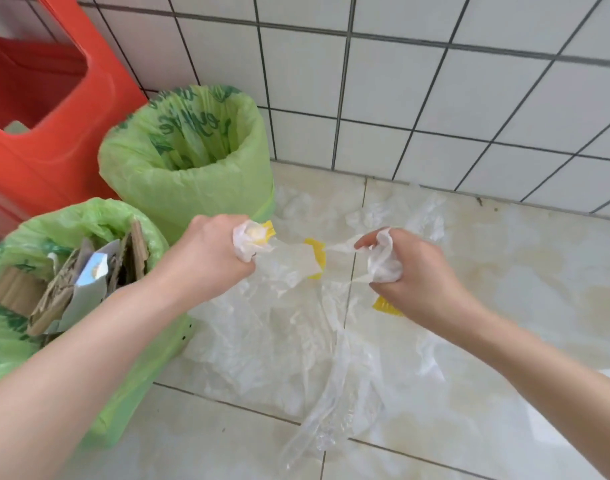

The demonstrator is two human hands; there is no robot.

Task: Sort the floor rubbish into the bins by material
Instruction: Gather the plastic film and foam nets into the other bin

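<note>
A large clear plastic sheet (296, 344) with yellow patches hangs between both hands above the tiled floor. My left hand (210, 254) is closed on a bunched white-and-yellow end of it. My right hand (411, 268) is closed on another bunched end, a little to the right. Two bins lined with green bags stand at left: the far bin (192, 174) looks empty inside, the near bin (99, 216) holds cardboard and paper pieces (74, 282).
A red plastic container (36, 98) stands behind the bins at far left. More crumpled clear plastic (397, 213) lies on the floor by the white tiled wall (435, 98). The beige floor (539, 271) stretches away to the right.
</note>
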